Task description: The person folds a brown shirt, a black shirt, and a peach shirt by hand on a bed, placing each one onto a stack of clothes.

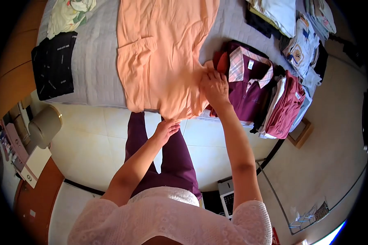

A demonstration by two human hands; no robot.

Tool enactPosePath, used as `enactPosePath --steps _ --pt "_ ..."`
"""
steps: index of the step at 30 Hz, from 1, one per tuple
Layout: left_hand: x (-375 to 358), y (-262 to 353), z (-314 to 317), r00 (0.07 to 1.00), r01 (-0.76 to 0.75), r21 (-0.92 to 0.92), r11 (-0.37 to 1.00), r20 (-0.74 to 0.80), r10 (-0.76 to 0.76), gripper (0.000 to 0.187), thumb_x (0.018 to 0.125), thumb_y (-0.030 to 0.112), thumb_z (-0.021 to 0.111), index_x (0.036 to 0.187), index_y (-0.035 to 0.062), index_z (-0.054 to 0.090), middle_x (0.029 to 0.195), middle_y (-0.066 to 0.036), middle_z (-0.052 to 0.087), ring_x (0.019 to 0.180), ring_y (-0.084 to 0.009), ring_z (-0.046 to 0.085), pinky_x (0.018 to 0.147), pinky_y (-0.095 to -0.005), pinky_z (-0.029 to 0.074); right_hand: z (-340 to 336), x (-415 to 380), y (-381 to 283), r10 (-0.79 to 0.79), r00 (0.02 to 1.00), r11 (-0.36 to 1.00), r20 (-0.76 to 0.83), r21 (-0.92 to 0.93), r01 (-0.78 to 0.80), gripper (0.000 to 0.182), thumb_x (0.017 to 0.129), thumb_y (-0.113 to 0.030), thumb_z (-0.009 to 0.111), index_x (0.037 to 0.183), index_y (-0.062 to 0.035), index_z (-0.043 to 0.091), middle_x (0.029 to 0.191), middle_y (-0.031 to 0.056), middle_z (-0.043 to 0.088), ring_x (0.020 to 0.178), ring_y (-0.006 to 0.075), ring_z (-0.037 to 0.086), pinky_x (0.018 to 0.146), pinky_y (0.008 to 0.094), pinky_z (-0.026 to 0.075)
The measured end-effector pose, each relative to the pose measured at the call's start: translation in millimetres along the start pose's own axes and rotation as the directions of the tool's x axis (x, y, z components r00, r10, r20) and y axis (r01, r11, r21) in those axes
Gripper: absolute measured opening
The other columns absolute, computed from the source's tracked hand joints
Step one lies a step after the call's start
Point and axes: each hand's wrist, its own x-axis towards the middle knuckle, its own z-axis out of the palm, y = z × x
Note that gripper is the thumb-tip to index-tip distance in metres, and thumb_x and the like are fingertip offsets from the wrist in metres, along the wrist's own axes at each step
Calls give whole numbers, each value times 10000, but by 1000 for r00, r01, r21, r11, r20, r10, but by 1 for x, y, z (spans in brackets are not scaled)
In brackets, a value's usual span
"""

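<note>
A long peach-orange shirt lies spread on the bed, its near edge reaching the bedside. Its sleeve with a gathered cuff is folded over on the left. My right hand is on the shirt's right side, fingers curled into the fabric. At the near edge of the cloth, my left hand has its fingers close together, seemingly pinching the hem; the exact grip is partly hidden. Just right of my right hand lies a folded maroon polo shirt with a plaid collar.
The bed has a grey quilted cover. Folded clothes and more stacks stand along its right side. A black folded garment and a patterned cloth lie at left. A round stool stands on the floor at left.
</note>
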Motion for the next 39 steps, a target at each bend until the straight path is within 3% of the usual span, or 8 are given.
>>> enactPosePath --steps 2,5,10,16,21,26,28,39 --pt "-4 12 3 1000 26 77 997 -6 -25 307 764 277 559 966 60 481 984 -73 523 890 -197 510 801 -336 397 2 8 8 -98 995 973 -9 -209 94 233 663 -102 520 889 -47 511 999 110 492 905 289 467 756 375 400" --pt "-17 31 -6 917 -21 311 950 -373 143 328 757 325 566 917 55 470 851 -48 512 787 -152 508 697 -300 416 -24 24 4 150 953 929 -263 368 -44 108 667 -100 521 755 -50 486 789 129 508 821 314 480 694 395 407" --pt "-24 87 -64 190 -394 828 399 -352 917 309 762 238 576 910 14 425 839 -41 477 685 -114 462 620 -224 396 -37 4 -23 460 850 738 -257 643 -205 105 746 -110 552 788 -15 532 660 125 540 554 227 536 510 279 417" --pt "23 144 -82 474 -513 775 368 -101 875 409 718 154 597 1033 -12 394 827 -77 528 723 -147 517 668 -272 423 57 -95 -95 545 755 486 365 596 -639 429 673 -255 649 996 -21 491 726 131 575 652 236 560 599 334 441" --pt "4 150 -75 752 -475 699 535 8 659 375 717 93 584 1045 -17 437 858 -80 566 753 -127 547 678 -248 432 86 -97 -138 560 365 -645 744 667 -372 379 701 -212 638 974 -4 476 960 81 531 800 168 523 647 233 407" --pt "-22 155 -80 892 -402 486 776 18 451 281 755 106 570 1005 12 483 799 -60 573 731 -125 557 619 -261 456 91 -85 -156 561 463 -743 687 664 -84 227 756 -134 565 949 -28 510 849 52 563 732 128 540 618 224 420" --pt "-40 168 -82 951 -122 -64 990 278 136 201 812 59 476 1002 63 413 613 -22 466 525 -112 470 480 -281 440 96 -91 -160 460 529 -740 713 638 -215 238 756 -131 568 959 -20 507 829 48 566 735 141 549 622 246 439" --pt "-57 179 -140 882 -288 698 656 -73 466 265 772 92 536 1005 19 432 748 -52 523 629 -136 497 608 -259 430 64 -96 -192 202 512 -751 835 467 -466 342 746 -222 592 988 -8 480 853 87 561 723 160 554 622 279 461"
